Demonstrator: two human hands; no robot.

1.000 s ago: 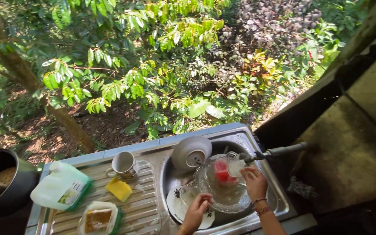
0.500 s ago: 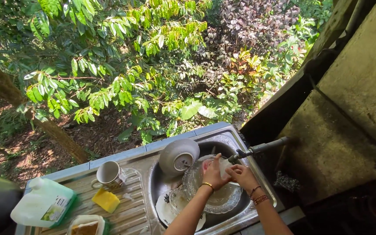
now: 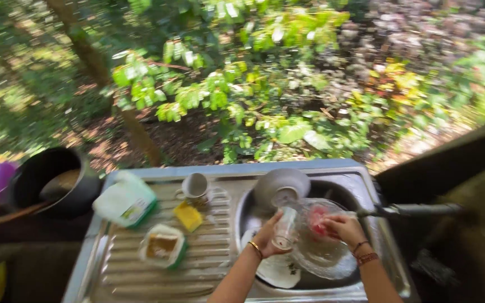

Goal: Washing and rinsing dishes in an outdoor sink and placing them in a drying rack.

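Note:
My left hand (image 3: 267, 238) grips a clear drinking glass (image 3: 284, 228), tilted over the steel sink (image 3: 385, 247). My right hand (image 3: 343, 226) rests on the rim of a large clear glass bowl (image 3: 324, 255) in the basin, close to a red thing (image 3: 316, 219) inside it. A grey bowl (image 3: 280, 187) leans upside down at the sink's back edge. A white patterned plate (image 3: 276, 270) lies under the glass bowl. The tap (image 3: 411, 210) reaches in from the right.
On the ribbed drainboard (image 3: 158, 272) sit a white mug (image 3: 193, 186), a yellow sponge (image 3: 187, 216), a white plastic jug (image 3: 124, 200) and an open tub (image 3: 163, 248). A black pot (image 3: 49, 185) stands at left. Trees and bare ground lie beyond the counter.
The view has swung left and blurred. My left hand has carried the glass from under the tap toward the left of the basin, and my right hand has dropped to the glass bowl.

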